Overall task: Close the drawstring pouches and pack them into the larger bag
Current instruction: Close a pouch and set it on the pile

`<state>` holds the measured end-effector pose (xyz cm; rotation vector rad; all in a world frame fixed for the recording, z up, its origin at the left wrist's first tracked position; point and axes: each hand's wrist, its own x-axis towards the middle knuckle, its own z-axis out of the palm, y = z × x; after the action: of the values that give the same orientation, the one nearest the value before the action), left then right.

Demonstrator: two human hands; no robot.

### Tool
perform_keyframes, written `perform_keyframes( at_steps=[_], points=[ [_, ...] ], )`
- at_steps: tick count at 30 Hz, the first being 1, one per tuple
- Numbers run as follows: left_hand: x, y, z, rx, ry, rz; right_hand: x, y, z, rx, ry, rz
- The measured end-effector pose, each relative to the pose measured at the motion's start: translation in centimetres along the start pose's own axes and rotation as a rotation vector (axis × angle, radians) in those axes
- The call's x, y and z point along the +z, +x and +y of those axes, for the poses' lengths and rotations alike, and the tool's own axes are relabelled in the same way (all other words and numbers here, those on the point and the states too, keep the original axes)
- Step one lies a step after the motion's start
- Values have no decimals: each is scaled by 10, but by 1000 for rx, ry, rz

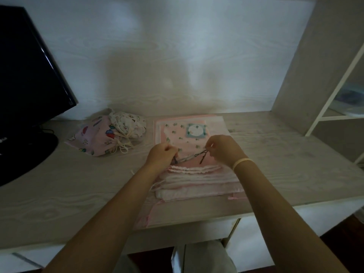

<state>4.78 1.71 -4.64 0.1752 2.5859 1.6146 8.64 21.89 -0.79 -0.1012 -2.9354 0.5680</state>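
Observation:
A pink pouch with small green prints (185, 140) lies on top of a stack of flat pink and white pouches (199, 182) in the middle of the desk. My left hand (162, 154) and my right hand (222, 147) each pinch one end of its dark drawstring (197, 155), stretched between them across the pouch's mouth. To the left lie two closed pouches: a pink patterned one (94, 139) and a white patterned one (128, 124) resting on it, both with cream cords tied.
A black monitor (29, 75) on its stand fills the left side of the desk. A wall rises behind the desk. A white shelf frame (338, 91) stands at the right. The desk's front edge (177, 229) runs below the stack.

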Motion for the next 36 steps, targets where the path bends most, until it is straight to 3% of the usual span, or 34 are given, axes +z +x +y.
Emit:
perform_keyframes(
  at_steps=[6,10,13,17,21,25,30,36],
  points=[
    [-3,1,-5,-26,-14,1,-1,-10,-10,-85,1,-220],
    [-3,1,-3,-24,-23,-8,5,-7,-11,-55,107,-184],
    [-4,-1,-2,-38,-69,-6,-7,-9,-12,8,423,-186],
    [-9,-4,-2,-105,-241,16,-15,-11,-9,109,955,-87],
    [-15,2,-5,-321,-607,103,-7,-2,-10,327,1293,31],
    [-28,16,-19,-336,-646,153,3,9,-1,532,1579,92],
    [-42,20,-27,-357,-769,208,7,21,8,649,1765,161],
    [-53,18,-38,-485,-1128,384,3,21,21,752,1818,336]
  ],
)
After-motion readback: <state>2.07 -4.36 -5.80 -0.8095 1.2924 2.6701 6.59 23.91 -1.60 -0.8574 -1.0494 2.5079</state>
